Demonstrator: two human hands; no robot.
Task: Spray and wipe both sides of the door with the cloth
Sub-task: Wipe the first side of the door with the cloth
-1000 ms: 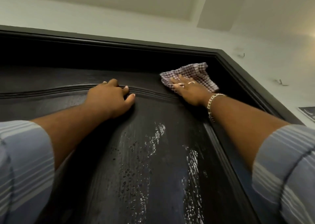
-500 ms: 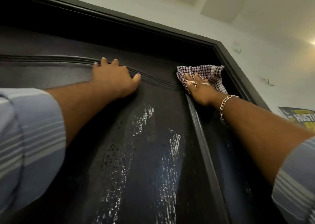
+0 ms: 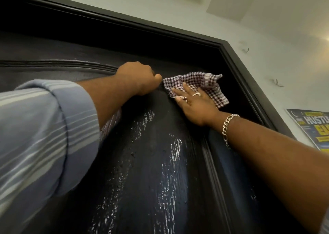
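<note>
The left hand (image 3: 138,77) and the right hand (image 3: 194,105) on the cloth (image 3: 201,84) almost touch, so no room is between them. Above the cloth the frame (image 3: 229,55) closes the corner, top and right. The lower door (image 3: 151,162) panel between the two arms is free, wet with streaks.

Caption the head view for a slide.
Right hand presses a checked cloth flat against the wet dark door near its top; left hand braces beside it.
</note>
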